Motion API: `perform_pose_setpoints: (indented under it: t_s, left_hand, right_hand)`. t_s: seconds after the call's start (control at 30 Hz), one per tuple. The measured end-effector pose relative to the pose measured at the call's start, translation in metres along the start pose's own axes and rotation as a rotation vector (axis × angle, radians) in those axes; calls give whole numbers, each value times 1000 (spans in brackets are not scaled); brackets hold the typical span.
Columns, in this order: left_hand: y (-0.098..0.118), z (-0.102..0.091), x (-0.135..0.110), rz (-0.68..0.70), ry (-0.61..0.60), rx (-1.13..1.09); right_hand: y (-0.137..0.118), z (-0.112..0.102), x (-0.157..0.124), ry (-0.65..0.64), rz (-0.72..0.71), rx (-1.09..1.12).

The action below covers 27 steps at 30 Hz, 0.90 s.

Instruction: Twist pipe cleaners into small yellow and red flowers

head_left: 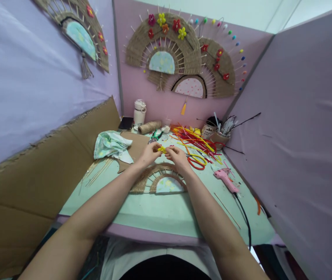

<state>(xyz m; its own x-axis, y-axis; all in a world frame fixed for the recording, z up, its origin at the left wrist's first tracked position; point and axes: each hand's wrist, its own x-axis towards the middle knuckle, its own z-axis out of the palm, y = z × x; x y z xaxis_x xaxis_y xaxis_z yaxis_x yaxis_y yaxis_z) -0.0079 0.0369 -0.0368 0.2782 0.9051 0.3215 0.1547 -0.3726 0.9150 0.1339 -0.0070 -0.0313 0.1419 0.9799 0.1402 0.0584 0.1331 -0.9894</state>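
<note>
Between my two hands, above the table, is a small yellow flower [162, 149] that looks made of fuzzy pipe cleaner. The fingers of my left hand [152, 151] pinch it from the left, and those of my right hand [175, 154] pinch its right side. Below my wrists lies a half-round twine fan [145, 179] with a pale floral fabric centre [169, 185]; my right forearm covers its right end. A bit of red shows just behind my right fingers, too small to make out.
Orange-handled scissors [196, 161] and a heap of coloured pipe cleaners [196, 139] lie right of my hands. A pink glue gun [226, 179] with a black cord rests farther right. Floral cloth [111, 144], a twine roll [150, 127] and a white bottle [139, 112] are left and behind.
</note>
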Motion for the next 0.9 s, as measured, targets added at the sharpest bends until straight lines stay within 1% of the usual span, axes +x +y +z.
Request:
perform_pose_setpoints:
  t_s: [0.1, 0.2, 0.33, 0.47, 0.53, 0.67, 0.73, 0.9]
  left_hand:
    - [2, 6, -6, 11, 17, 76]
    - [-1, 10, -8, -9, 6, 97]
    - [-2, 10, -10, -75, -75, -21]
    - [5, 10, -13, -160, -119, -156]
    - [11, 10, -15, -190, -110, -199]
    - [17, 13, -16, -275, -54, -271]
    - [17, 14, -16, -270, -51, -273]
    - [11, 14, -15, -193, -86, -271]
  right_hand:
    - [-1, -1, -7, 30, 45, 52]
    - [0, -2, -9, 9, 29, 43]
    - [1, -4, -11, -26, 21, 76]
    - [2, -5, -11, -21, 18, 93]
    - [3, -5, -11, -1, 10, 77]
    - [6, -4, -9, 44, -16, 47]
    - [7, -3, -8, 52, -18, 49]
    - [6, -2, -9, 84, 8, 51]
